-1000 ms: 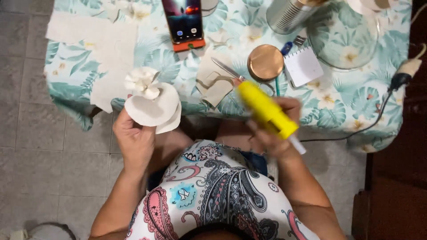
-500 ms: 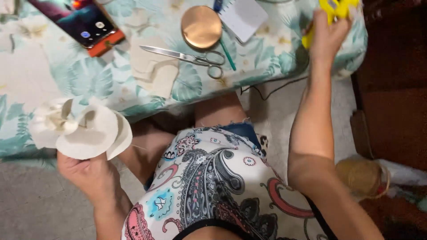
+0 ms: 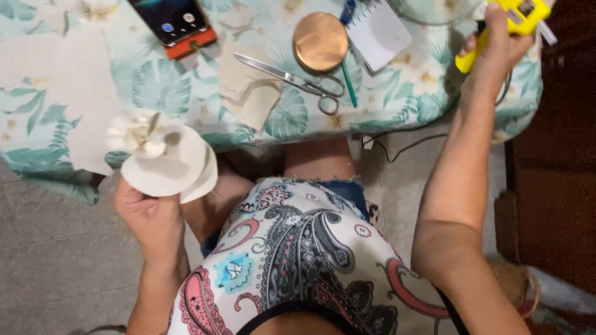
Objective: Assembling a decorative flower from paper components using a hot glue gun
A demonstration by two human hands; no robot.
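My left hand [image 3: 149, 217] grips a cream foam flower [image 3: 162, 156] made of round petals, held up in front of the table edge. My right hand [image 3: 493, 46] is stretched out to the far right corner of the table and is closed on a yellow glue gun [image 3: 512, 25], which lies over the tablecloth [image 3: 161, 93] there. A black cord [image 3: 403, 146] hangs down from that corner.
On the leaf-print cloth lie scissors [image 3: 292, 79], a round copper lid [image 3: 320, 42], a green pen [image 3: 349, 80], a small white notepad [image 3: 377, 34], a phone in an orange case [image 3: 177, 22] and cream foam sheets [image 3: 56, 80]. A dark wooden cabinet [image 3: 559, 174] stands at right.
My right hand has carried the glue gun from in front of my body out to the table's right corner. The left hand still holds the flower; the view has shifted right and down.
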